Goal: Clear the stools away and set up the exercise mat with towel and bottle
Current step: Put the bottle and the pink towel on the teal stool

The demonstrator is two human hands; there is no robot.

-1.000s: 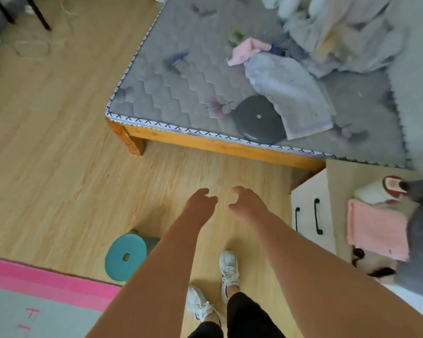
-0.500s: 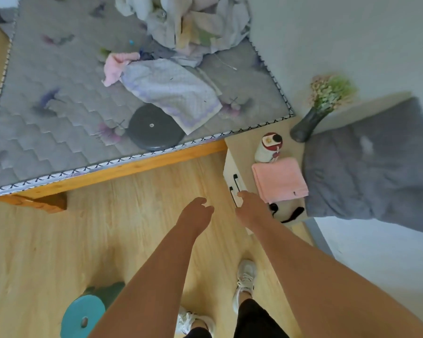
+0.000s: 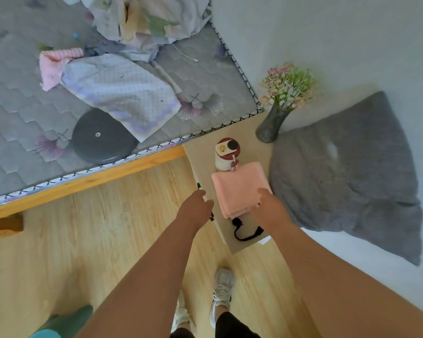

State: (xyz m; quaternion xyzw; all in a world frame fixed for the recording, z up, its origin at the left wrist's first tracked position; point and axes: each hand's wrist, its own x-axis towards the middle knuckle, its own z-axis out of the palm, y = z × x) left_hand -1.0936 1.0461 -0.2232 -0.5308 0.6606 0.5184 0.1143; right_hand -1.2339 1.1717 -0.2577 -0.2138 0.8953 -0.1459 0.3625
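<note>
A folded pink towel [image 3: 237, 189] lies on a beige bedside cabinet [image 3: 203, 147]. Just behind it stands a white bottle [image 3: 226, 156] with a red lid. My right hand [image 3: 270, 209] rests on the towel's near right corner, thumb on top and fingers hidden, so its grip is unclear. My left hand [image 3: 195, 207] hovers at the cabinet's left edge, fingers loosely curled, holding nothing. A teal stool [image 3: 61, 324] stands on the wood floor at the bottom left. A dark round stool seat [image 3: 100, 137] lies on the mattress. The mat is out of view.
A bed with a grey mattress [image 3: 15, 147] and piled linen fills the upper left. A dark vase of flowers [image 3: 271, 125] stands on the cabinet's back corner. A grey cushion [image 3: 347, 172] lies against the wall on the right. A black cable [image 3: 244, 231] lies on the cabinet's front.
My view has swung right from the bed and mat to the cabinet. Both hands have reached forward, and the right one now touches the towel. The pink mat has left the view.
</note>
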